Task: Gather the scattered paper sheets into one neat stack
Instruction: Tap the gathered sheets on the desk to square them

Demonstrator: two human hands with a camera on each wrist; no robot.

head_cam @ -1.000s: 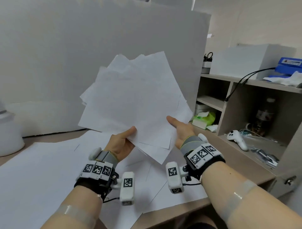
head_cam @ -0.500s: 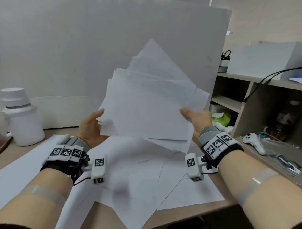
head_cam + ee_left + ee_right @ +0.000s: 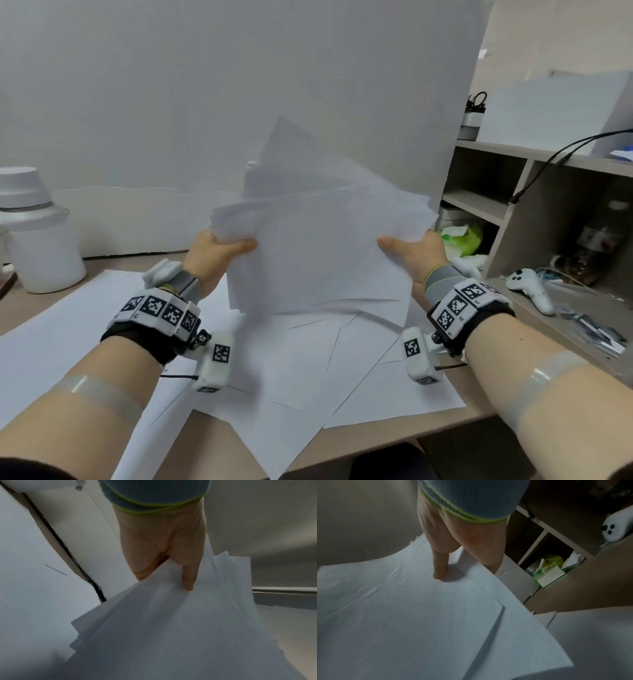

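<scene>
A loose bundle of white paper sheets point(image 3: 318, 246) hangs above the desk, its edges fanned and uneven. My left hand point(image 3: 219, 250) pinches its left edge, thumb on the near face. My right hand point(image 3: 411, 253) pinches the right edge the same way. In the left wrist view my thumb point(image 3: 188, 580) lies on the sheets point(image 3: 171, 635), the other fingers hidden behind them. In the right wrist view the thumb point(image 3: 440, 569) presses the top sheet point(image 3: 402, 615). More sheets point(image 3: 342, 370) lie scattered flat on the desk below.
A white jar point(image 3: 37, 233) stands at the left. An open shelf unit point(image 3: 513, 205) stands on the right, with a green tissue pack point(image 3: 462, 236) inside and a white game controller point(image 3: 531, 291) in front. A white board point(image 3: 205, 102) rises behind the desk.
My hands moved apart to opposite side edges of the bundle. The bundle turned from a tilted fan to a more level hold, and its sheets have drawn closer together.
</scene>
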